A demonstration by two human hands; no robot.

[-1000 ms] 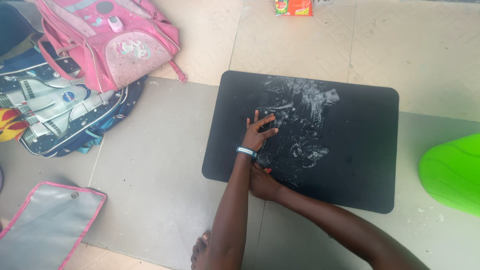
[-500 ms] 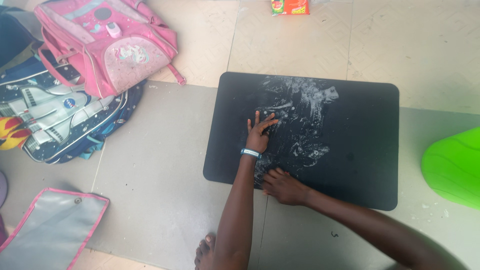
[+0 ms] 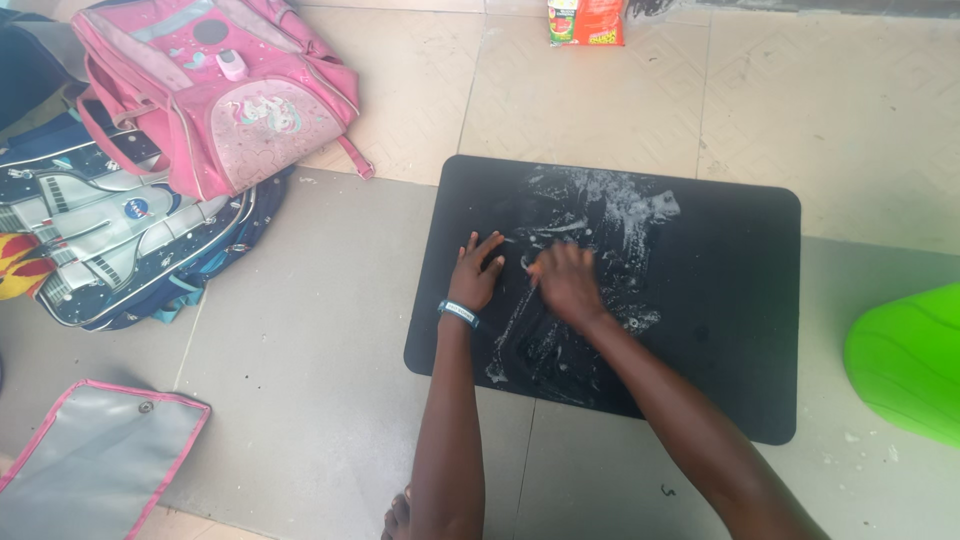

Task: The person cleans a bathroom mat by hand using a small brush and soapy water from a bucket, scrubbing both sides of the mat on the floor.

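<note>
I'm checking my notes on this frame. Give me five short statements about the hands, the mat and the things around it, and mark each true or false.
1. Both hands rest on the black mat. True.
2. The left hand wears a wristband. True.
3. The white smears cover the mat's right half. False: they lie on its left and middle part; the right part is plain black.
4. The pink backpack lies on the mat. False: it lies on the floor, off to the mat's left.
5. The right hand is on the smeared area. True.
</note>
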